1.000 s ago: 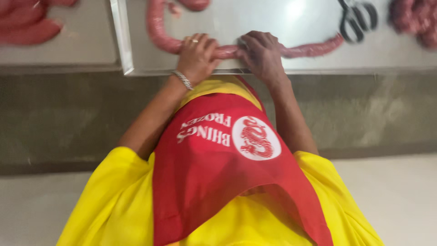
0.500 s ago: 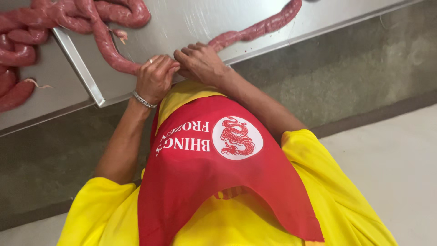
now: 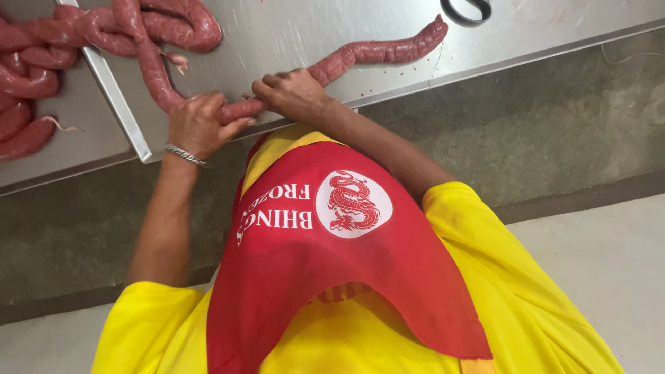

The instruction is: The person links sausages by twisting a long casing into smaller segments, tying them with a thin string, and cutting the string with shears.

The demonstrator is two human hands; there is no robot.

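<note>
A long rope of raw red sausage (image 3: 377,52) lies on the steel table (image 3: 291,28), running from a coiled heap at the upper left to a free end at the right. My left hand (image 3: 197,125), a silver bracelet on its wrist, grips the rope near the table's front edge. My right hand (image 3: 291,93) pinches the same rope just to the right, and the two hands almost touch. The short stretch between them is partly hidden by my fingers. A red apron with a white dragon print (image 3: 332,235) over a yellow shirt fills the lower part of the view.
More sausage links (image 3: 28,76) lie piled on a second steel surface at the far left, past a raised metal edge (image 3: 121,104). Scissor handles (image 3: 465,10) show at the top. Below the table are a grey concrete wall (image 3: 568,118) and a pale floor (image 3: 609,263).
The view has swung, so the table now runs slanted and the heap at the left shows more. Both hands stay closed on the sausage rope at the table's front edge.
</note>
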